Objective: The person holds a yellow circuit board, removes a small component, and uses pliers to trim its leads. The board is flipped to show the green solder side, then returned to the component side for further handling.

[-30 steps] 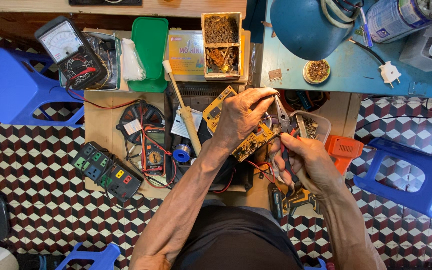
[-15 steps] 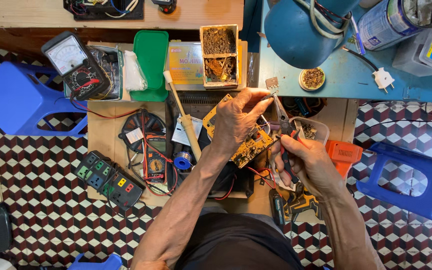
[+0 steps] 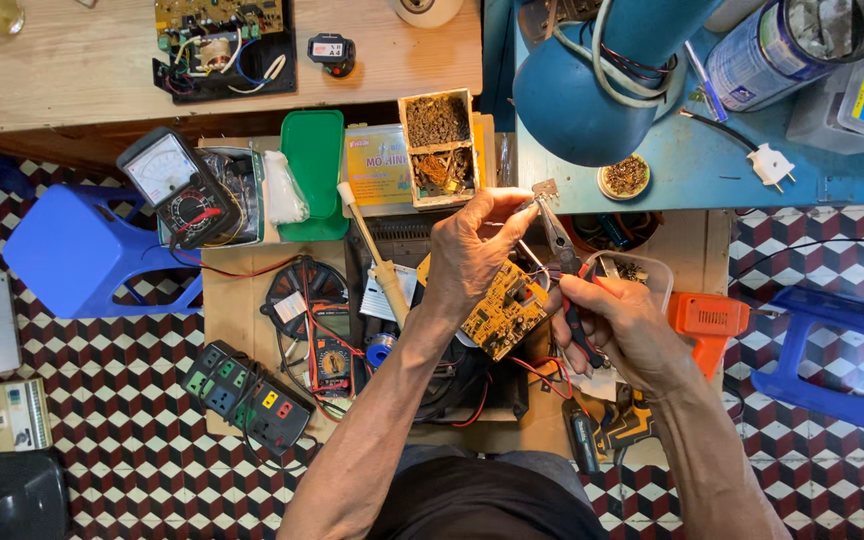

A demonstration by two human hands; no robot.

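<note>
My left hand (image 3: 472,255) holds a yellow circuit board (image 3: 505,310) from above, with red wires trailing off it; its fingertips reach up to a small metal part (image 3: 545,188). My right hand (image 3: 617,325) grips needle-nose pliers (image 3: 562,250) with dark red handles. The plier jaws pinch that small metal part just above the board. Both hands hover over a low wooden table (image 3: 237,320).
An analogue multimeter (image 3: 177,190), green tray (image 3: 313,170), compartment box of scraps (image 3: 438,148), soldering iron (image 3: 377,262), power strip (image 3: 245,395) and orange glue gun (image 3: 709,318) lie around. Blue stools (image 3: 72,255) stand left and right. A blue bench (image 3: 712,165) carries a blue lamp (image 3: 592,85).
The view has shifted, so everything sits lower in the frame. Both hands have raised the pliers and the small metal part up away from the board.
</note>
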